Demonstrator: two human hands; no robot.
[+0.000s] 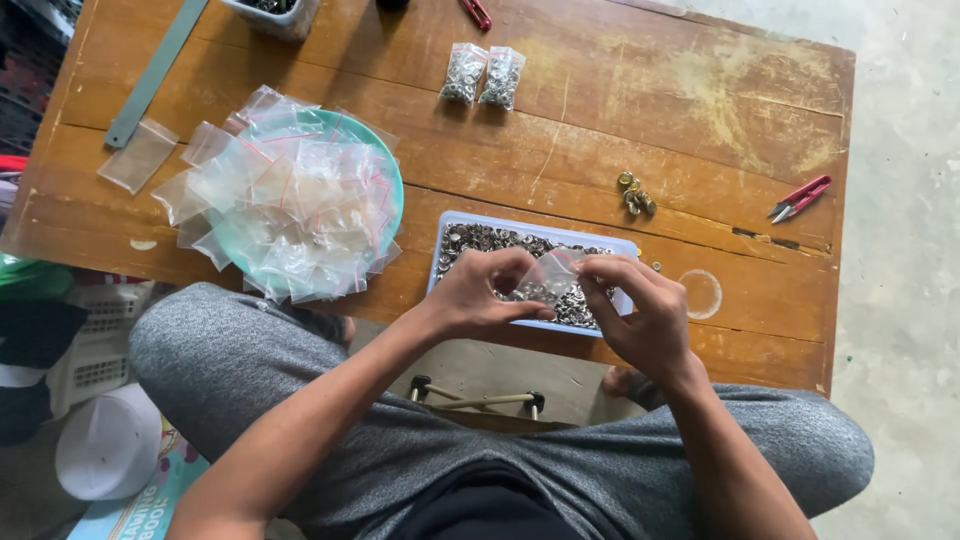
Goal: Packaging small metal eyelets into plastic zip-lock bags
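step: small clear bag (pixel 556 270) is best held taut at its mouth and kept over the tray | left hand (pixel 480 297): fingers pinched together on the bag's left edge | right hand (pixel 640 312): fingers closed on its right edge | bag: held between both hands, just above the blue tray (pixel 447 222) of small metal rings (pixel 480 238) | beyond: green plate (pixel 392 180) piled with empty bags, two filled bags (pixel 483 75)

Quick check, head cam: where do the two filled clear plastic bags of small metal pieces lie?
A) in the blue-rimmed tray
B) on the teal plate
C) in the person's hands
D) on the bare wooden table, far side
D: the two filled clear plastic bags lie side by side on the bare wooden table at its far side, apart from the teal plate and the blue-rimmed tray; the hands hold an empty bag.
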